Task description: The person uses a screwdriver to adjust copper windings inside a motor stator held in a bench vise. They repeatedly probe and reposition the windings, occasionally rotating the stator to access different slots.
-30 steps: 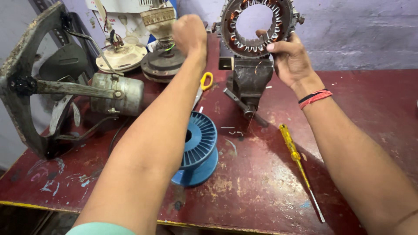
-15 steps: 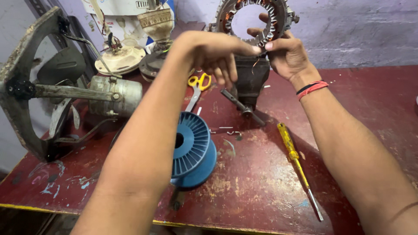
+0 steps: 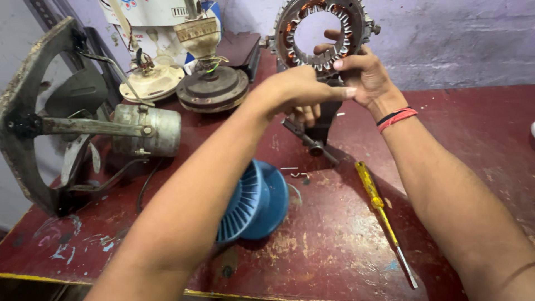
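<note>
A ring-shaped motor stator (image 3: 323,30) with copper windings stands upright, clamped in a dark bench vise (image 3: 317,125) at the back of the red table (image 3: 473,145). My right hand (image 3: 365,75), with a red and black wristband, grips the stator's lower rim with fingers reaching through the ring. My left hand (image 3: 298,92) is pressed against the lower rim beside it, fingertips meeting the right hand's fingers. Whether a wire is pinched between them is too small to tell.
A blue plastic spool (image 3: 253,203) lies under my left forearm. A yellow-handled screwdriver (image 3: 382,214) lies to the right of it. An exhaust fan with grey motor (image 3: 145,131) stands at left; further motor parts (image 3: 212,86) sit at the back.
My left hand came down from the far back of the table to the stator's lower rim, meeting my right hand. The right hand stayed on the stator.
</note>
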